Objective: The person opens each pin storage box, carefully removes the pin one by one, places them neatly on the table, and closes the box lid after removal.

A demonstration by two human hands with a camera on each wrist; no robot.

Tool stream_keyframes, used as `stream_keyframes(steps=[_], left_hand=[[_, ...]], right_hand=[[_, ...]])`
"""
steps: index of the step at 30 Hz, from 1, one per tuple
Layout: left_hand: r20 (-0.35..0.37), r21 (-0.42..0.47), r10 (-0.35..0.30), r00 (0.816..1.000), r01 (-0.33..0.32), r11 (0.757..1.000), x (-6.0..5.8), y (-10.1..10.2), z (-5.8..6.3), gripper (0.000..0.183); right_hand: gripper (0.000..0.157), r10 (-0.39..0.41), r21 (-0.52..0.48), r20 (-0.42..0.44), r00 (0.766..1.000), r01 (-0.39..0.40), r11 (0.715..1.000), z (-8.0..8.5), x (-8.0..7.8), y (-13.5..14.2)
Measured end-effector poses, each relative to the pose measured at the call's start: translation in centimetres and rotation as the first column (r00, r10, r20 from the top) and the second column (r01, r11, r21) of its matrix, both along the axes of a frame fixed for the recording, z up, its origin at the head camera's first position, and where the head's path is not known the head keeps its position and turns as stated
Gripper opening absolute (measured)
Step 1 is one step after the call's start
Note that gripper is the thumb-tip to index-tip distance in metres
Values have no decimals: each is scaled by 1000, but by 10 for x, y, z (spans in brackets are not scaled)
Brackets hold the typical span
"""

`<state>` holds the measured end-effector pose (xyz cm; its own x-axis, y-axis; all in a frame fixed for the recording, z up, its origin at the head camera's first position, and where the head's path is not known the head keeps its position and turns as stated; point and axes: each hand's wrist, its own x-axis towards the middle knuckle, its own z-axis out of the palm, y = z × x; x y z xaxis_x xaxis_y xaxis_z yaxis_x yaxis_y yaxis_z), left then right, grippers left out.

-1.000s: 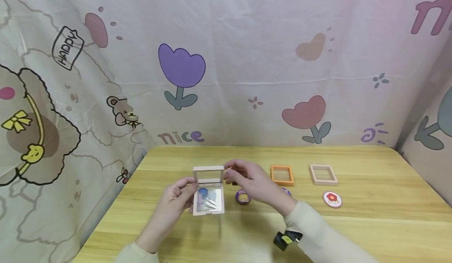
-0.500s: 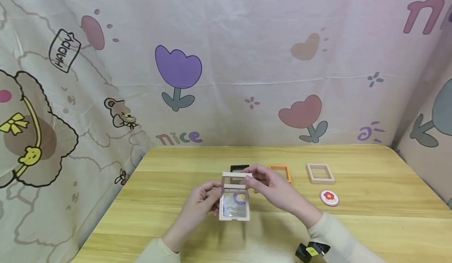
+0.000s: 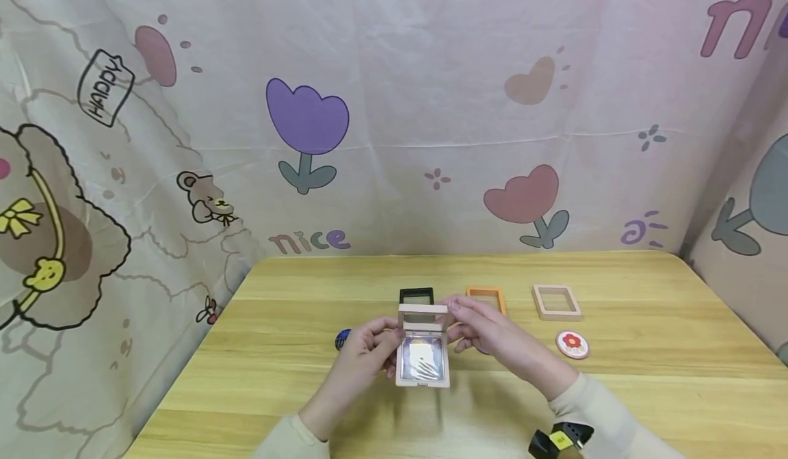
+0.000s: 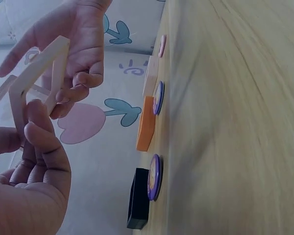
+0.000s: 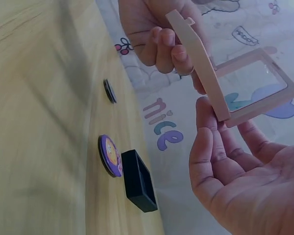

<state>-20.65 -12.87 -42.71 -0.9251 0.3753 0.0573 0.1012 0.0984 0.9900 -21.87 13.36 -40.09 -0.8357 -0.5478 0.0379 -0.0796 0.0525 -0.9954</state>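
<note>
A pale pink hinged display frame point(image 3: 422, 382) with clear film windows is raised over the table, its lid standing up from its base. My left hand point(image 3: 375, 353) pinches the left side near the hinge. My right hand point(image 3: 486, 329) is at the right side; its fingertips point(image 5: 204, 105) lie right at the hinge end, its fingers loosely bent and the thumb extended. In the left wrist view the right hand point(image 4: 78, 54) spreads beside the frame point(image 4: 19, 93). Behind and below it are a purple badge point(image 5: 110, 156) and a black square frame point(image 3: 416, 295).
An orange frame point(image 3: 486, 293) and a pale pink square frame point(image 3: 556, 303) lie to the right. A red-flower badge point(image 3: 572, 344) is near them, a blue badge point(image 3: 343, 338) left. Another badge point(image 4: 159, 98) sits by the orange frame. A printed curtain point(image 3: 394, 110) hangs behind.
Both hands and the hinged frame have moved right in the head view, most of it in the first half second. The black frame and blue badge have come into sight; the lid stays raised.
</note>
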Motion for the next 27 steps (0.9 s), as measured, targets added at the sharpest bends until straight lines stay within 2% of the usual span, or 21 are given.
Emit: stream_keyframes(steps=[4,9,11,13,15,17,19,23,27], left_hand=[[18,-6,0,1000,0,1000,0,0,0,31],[86,34,-29,996,27,999,0,-1,3,38],[116,69,-72,991,65,996,0,-3,4,46],[129,112,-144,981,130,985,1,-6,3,58],[121,144,-216,969,198,970,2,-7,2,72],[101,155,-261,960,244,957,3,-7,0,82],[80,142,-260,962,247,959,3,-5,-1,86],[56,105,-204,977,198,975,3,-1,-3,82],[50,102,-193,980,187,977,4,-2,-4,84]], right_hand=[[51,-15,-18,37,999,16,1000,-1,0,0],[48,-39,-65,77,996,44,997,0,0,-1],[44,-50,-80,92,995,57,995,1,0,0],[39,-65,-106,125,990,78,991,2,-1,1],[34,-78,-129,151,985,98,987,2,-1,3],[31,-82,-148,175,981,108,983,2,-2,5],[29,-79,-156,185,980,108,982,2,-1,7],[26,-77,-160,204,976,111,981,1,1,7],[23,-62,-166,191,980,94,982,1,1,5]])
